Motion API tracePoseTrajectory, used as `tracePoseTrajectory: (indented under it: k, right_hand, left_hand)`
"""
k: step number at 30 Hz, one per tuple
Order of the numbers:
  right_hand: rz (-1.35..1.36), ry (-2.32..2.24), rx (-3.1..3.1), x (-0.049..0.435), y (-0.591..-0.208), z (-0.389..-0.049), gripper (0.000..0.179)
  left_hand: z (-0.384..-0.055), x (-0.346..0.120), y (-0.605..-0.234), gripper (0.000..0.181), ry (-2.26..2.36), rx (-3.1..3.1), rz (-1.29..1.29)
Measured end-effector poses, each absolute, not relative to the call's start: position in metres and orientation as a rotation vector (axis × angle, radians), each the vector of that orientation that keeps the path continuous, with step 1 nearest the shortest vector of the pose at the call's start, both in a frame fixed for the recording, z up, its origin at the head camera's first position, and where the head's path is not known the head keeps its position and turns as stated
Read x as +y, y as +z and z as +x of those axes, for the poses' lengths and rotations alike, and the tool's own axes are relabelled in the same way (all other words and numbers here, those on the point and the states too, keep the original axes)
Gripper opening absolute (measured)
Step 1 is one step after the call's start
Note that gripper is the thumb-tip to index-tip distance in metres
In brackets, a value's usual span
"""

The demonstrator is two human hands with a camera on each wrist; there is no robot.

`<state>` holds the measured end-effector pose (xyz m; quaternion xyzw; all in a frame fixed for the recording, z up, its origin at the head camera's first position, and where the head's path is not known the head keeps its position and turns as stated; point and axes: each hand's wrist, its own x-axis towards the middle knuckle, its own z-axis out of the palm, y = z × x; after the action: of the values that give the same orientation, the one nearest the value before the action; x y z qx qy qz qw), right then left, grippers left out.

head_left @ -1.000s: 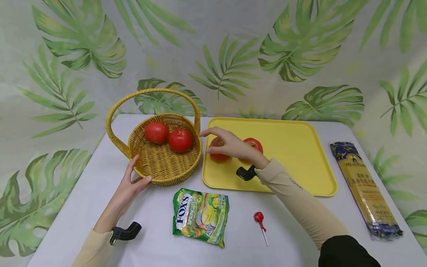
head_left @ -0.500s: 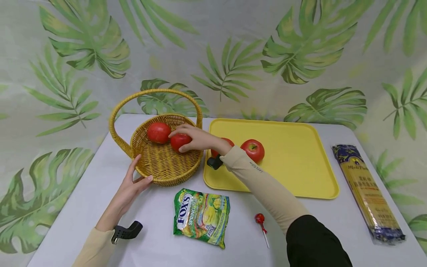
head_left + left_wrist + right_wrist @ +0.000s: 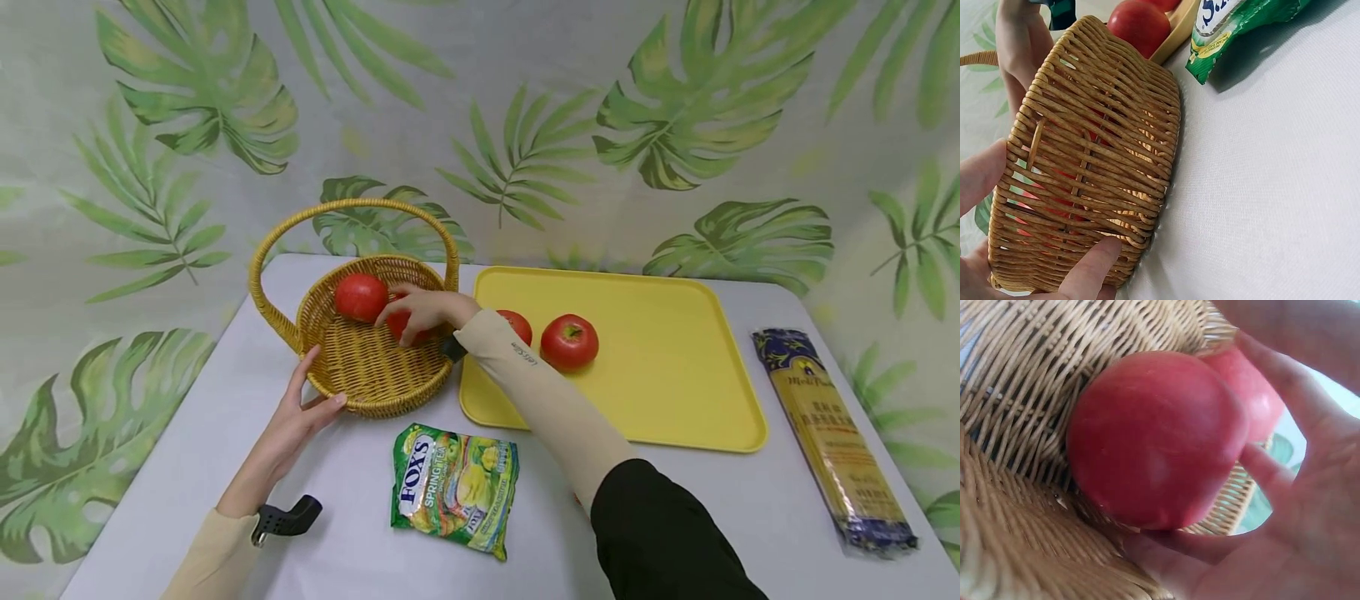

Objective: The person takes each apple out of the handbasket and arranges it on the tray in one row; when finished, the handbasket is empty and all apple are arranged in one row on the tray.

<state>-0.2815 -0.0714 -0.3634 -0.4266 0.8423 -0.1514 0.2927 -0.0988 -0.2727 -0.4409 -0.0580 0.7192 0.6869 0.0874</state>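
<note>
My right hand (image 3: 429, 313) reaches into the wicker basket (image 3: 367, 407) and grips a red apple (image 3: 1154, 440), its fingers curled about the fruit's side in the right wrist view. Beside it in the basket lies a second apple (image 3: 362, 297). At the near left rim my left hand (image 3: 288, 425) holds the basket, thumb and fingers spread along its edge. In the left wrist view, one fingertip (image 3: 1107, 250) presses the woven outer wall. From the head view, my right hand covers much of the gripped apple.
Right of the basket lies a yellow tray (image 3: 660, 367) with two apples (image 3: 570, 342), one partly behind my sleeve. A green candy bag (image 3: 455, 490) lies in front. A pasta packet (image 3: 832, 442) sits at the right edge. The arched basket handle (image 3: 352, 202) stands upright.
My right hand has moved left from above the tray into the basket and onto the right-hand apple. My right sleeve now hides most of the lollipop. The left hand stays at the rim.
</note>
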Motion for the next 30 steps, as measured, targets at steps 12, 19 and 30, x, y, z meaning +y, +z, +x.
tracePoseTrajectory:
  k: [12, 19, 30]
  right_hand:
    - [-1.011, -0.329, 2.403, -0.077, -0.37, -0.279, 0.05]
    - [-1.089, -0.498, 2.355, -0.07, -0.373, -0.281, 0.048]
    - [-1.225, -0.895, 2.155, -0.049, -0.366, -0.272, 0.047]
  left_hand:
    - [-0.099, -0.273, -0.442, 0.087, 2.046, 2.15, -0.169]
    - [-0.099, -0.273, -0.441, 0.087, 2.051, 2.14, -0.164]
    - [-0.099, -0.272, -0.441, 0.086, 2.074, 2.117, -0.157]
